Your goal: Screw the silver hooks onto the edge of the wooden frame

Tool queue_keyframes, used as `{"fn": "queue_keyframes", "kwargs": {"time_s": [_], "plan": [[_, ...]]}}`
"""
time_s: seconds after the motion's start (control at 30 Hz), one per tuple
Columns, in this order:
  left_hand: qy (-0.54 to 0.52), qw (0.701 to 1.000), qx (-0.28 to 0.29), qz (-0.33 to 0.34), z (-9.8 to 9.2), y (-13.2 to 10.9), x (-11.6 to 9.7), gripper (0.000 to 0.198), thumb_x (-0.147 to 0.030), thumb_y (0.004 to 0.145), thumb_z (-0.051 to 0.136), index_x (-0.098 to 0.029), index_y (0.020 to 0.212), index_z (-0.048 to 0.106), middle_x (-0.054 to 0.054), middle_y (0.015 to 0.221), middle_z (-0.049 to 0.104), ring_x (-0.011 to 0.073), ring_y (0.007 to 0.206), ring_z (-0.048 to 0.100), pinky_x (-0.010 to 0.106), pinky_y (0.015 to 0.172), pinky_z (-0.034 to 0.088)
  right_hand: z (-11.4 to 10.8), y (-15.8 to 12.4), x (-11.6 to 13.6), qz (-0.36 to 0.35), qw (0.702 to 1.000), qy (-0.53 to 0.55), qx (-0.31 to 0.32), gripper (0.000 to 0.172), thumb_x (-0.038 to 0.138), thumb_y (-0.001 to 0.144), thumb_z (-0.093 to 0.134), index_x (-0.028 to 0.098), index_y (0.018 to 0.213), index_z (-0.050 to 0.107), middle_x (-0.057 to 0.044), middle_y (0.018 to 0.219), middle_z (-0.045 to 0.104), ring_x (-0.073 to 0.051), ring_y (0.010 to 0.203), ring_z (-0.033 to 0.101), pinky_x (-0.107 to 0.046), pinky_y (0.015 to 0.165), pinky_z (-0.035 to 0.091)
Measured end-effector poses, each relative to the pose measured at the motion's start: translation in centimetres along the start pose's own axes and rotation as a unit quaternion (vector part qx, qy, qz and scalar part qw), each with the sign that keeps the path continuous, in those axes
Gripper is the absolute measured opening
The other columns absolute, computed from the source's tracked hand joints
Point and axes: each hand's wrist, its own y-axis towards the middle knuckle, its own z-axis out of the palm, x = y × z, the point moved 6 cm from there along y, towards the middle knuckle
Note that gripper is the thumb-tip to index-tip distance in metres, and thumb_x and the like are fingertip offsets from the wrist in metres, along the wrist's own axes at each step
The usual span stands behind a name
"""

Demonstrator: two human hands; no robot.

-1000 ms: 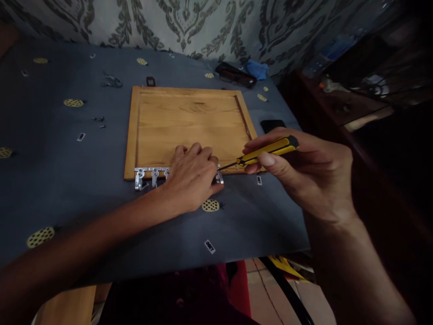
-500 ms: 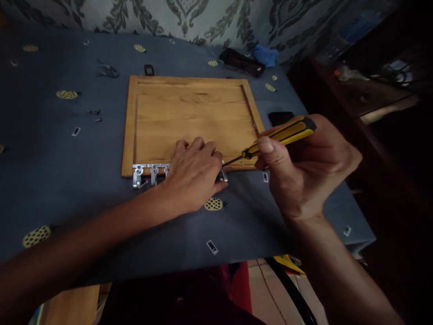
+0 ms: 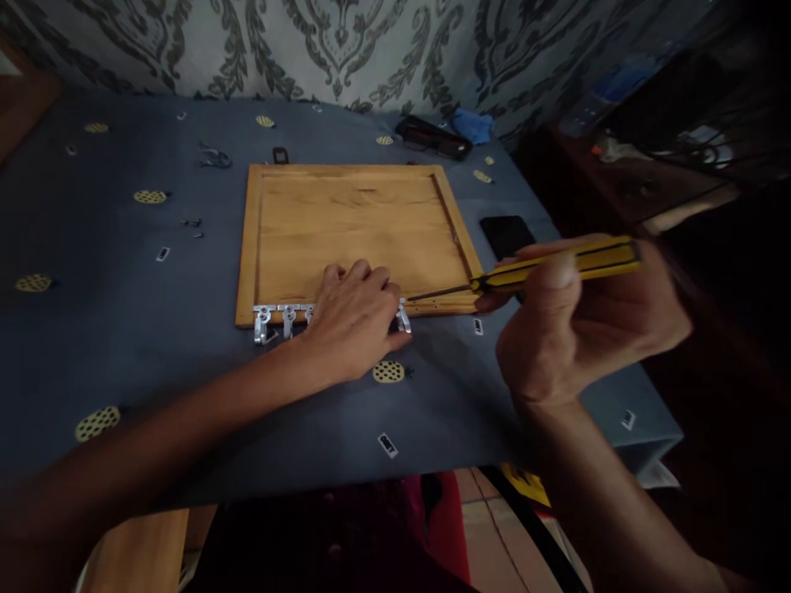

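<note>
A framed wooden panel [image 3: 352,222] lies flat on the table. Along its near edge sits a row of metal hinges, including one [image 3: 263,321] by the left corner. My left hand [image 3: 355,317] is bent over this edge, fingers curled on the wood and thumb below. It covers part of the row and grips around a hinge [image 3: 404,317] that shows beside the thumb. In my right hand [image 3: 593,321] is a yellow and black screwdriver [image 3: 556,262], held at a low slant. Its tip is close to that hinge; whether it touches a screw cannot be seen.
Small screws [image 3: 193,222] lie on the patterned tablecloth [image 3: 185,354] to the left. Behind the panel are a dark square piece [image 3: 280,156], grey scissors-like metal tool [image 3: 214,155], dark glasses [image 3: 432,137] and a blue cloth [image 3: 473,126]. A black phone [image 3: 507,236] lies at right.
My right hand and the screwdriver handle have shifted right and the shaft lies flatter. My left hand stays at the panel's edge. The camera view has tilted up slightly.
</note>
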Motion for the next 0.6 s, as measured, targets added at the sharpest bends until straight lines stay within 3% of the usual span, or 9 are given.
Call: {"fn": "queue_keyframes", "kwargs": {"time_s": [0.1,0.23,0.4,0.6], "plan": [[-0.002,1.0,0.008,-0.006,0.1,0.0,0.1,0.037,-0.048,0.09,0.071,-0.015,0.108,0.07,0.011,0.113,0.067,0.0322,0.115,0.055,0.046,0.092,0.039,0.1,0.6,-0.1,0.009,1.0,0.0,-0.001,0.028,0.046,0.092,0.069,0.02,0.081,0.074,0.005,0.057,0.059,-0.011,0.044,0.058,-0.026,0.041,0.038],[-0.005,1.0,0.005,-0.002,0.2,0.0,0.0,0.036,-0.047,0.091,0.07,-0.014,0.108,0.07,0.01,0.114,0.067,0.0326,0.117,0.054,0.046,0.092,0.039,0.6,0.2,-0.5,0.031,0.998,0.0,0.05,0.02,0.041,0.091,0.071,0.023,0.083,0.073,0.005,0.058,0.063,-0.012,0.044,0.059,-0.025,0.042,0.041],[0.001,1.0,-0.006,0.0,0.1,0.0,0.0,0.034,-0.046,0.09,0.07,-0.015,0.105,0.071,0.011,0.112,0.068,0.0319,0.114,0.054,0.045,0.091,0.039,0.9,-0.5,-0.8,0.06,0.996,0.008,0.068,0.014,0.04,0.091,0.071,0.028,0.084,0.072,0.004,0.062,0.064,-0.015,0.047,0.061,-0.029,0.045,0.045],[-0.002,1.0,-0.001,0.001,0.1,0.0,0.0,0.034,-0.047,0.091,0.069,-0.015,0.103,0.07,0.011,0.111,0.068,0.0319,0.113,0.055,0.045,0.09,0.039,1.3,-0.4,-1.2,0.049,0.995,0.02,0.085,0.014,0.038,0.091,0.071,0.026,0.086,0.072,0.005,0.064,0.065,-0.013,0.048,0.062,-0.026,0.044,0.047]]}}
